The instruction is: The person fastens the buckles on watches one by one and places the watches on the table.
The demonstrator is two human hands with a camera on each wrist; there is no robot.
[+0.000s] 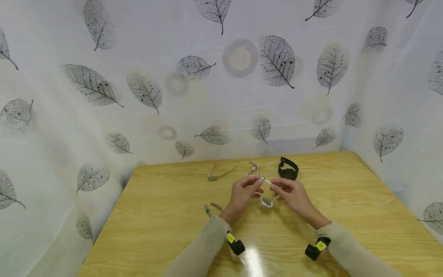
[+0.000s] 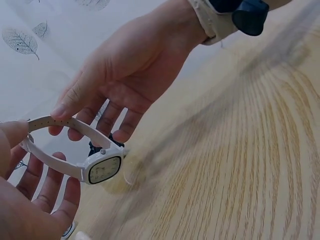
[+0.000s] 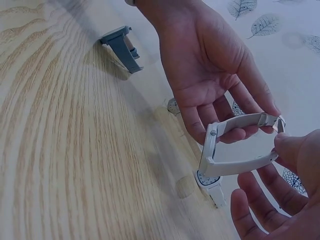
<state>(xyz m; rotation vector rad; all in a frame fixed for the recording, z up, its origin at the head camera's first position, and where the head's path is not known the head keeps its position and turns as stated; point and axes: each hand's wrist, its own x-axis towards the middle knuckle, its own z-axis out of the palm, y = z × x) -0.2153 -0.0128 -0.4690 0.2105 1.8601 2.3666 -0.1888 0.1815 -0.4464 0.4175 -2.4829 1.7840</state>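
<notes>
White wristwatch (image 2: 102,169) being held above the wooden table (image 2: 240,150), its square face turned toward the camera. The left hand (image 2: 30,200) is gripping the strap end left of the watch face; the right hand (image 2: 125,65), above it, is pinching the upper strap. A dark object is lying behind the watch.

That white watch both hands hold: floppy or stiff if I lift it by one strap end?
Probably floppy: the white watch hangs by thin bent straps between left hand and right hand. Likely light. Its case would probably swing down.
</notes>
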